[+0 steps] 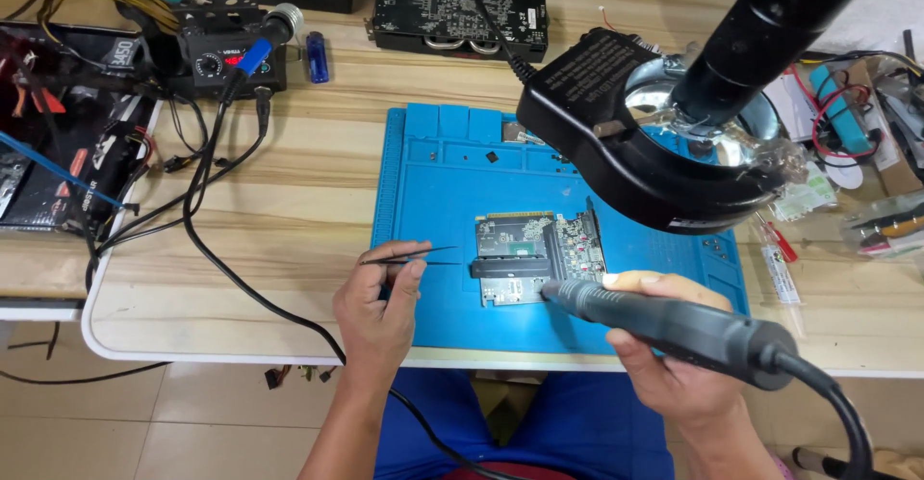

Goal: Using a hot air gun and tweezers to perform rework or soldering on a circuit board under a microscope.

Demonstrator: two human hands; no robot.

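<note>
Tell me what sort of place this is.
Likely an electronics repair bench: a circuit board lies on a blue work mat, a ring-lit magnifier hangs over it, and a soldering station stands behind.

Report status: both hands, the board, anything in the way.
Left hand grips tweezers, tips left of circuit board. Right hand holds hot-air wand, nozzle at board's lower edge. Magnifier lamp overhangs board's upper right.

The magnifier lamp (654,143) covers the blue mat's (433,181) top right corner, its arm runs off the top edge, and the hot-air handle (664,326) hides the right hand's (674,364) fingers.
</note>
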